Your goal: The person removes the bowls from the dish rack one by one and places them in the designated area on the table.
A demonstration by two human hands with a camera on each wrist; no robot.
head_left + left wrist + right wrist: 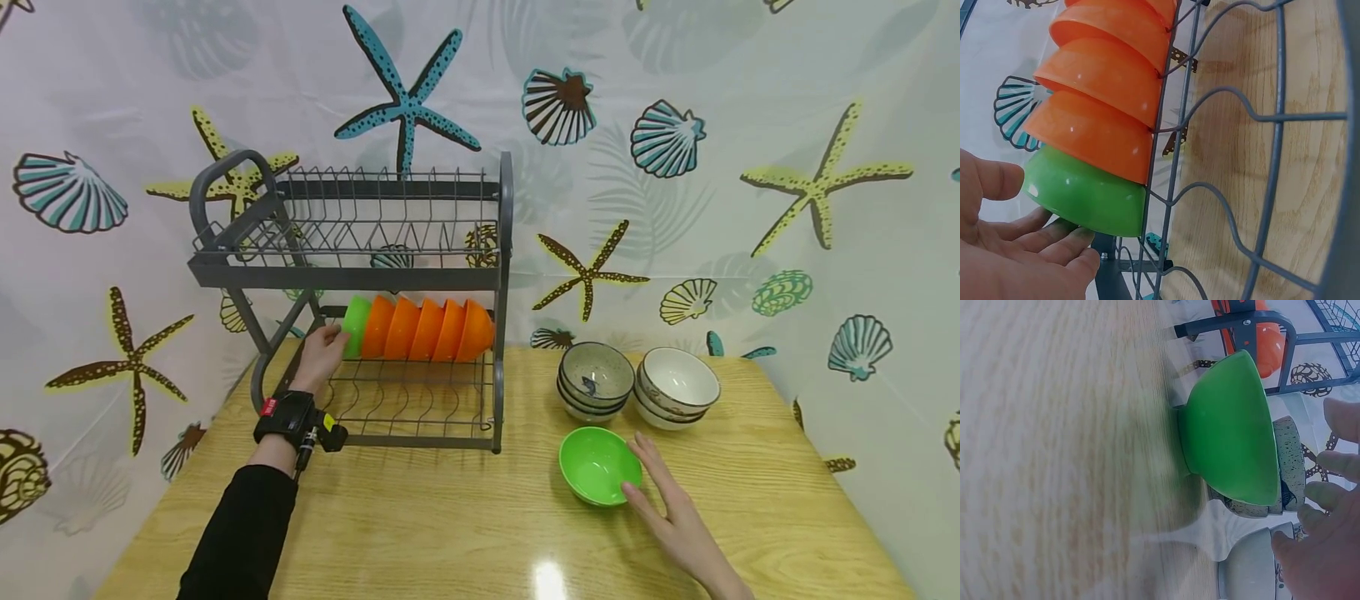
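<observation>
In the dish rack's lower tier a green bowl stands on its side at the left end of a row of several orange bowls. My left hand is at this bowl's outer side. In the left wrist view its thumb is right at the bowl's edge, and its loosely extended fingers lie along the underside. A second green bowl sits upright on the table. My right hand is at its right side, thumb and fingers spread apart around the near rim, gripping nothing.
The two-tier grey metal rack stands at the left of the wooden table. Behind the loose green bowl are a stack of speckled grey bowls and a stack of white patterned bowls. A printed curtain hangs behind.
</observation>
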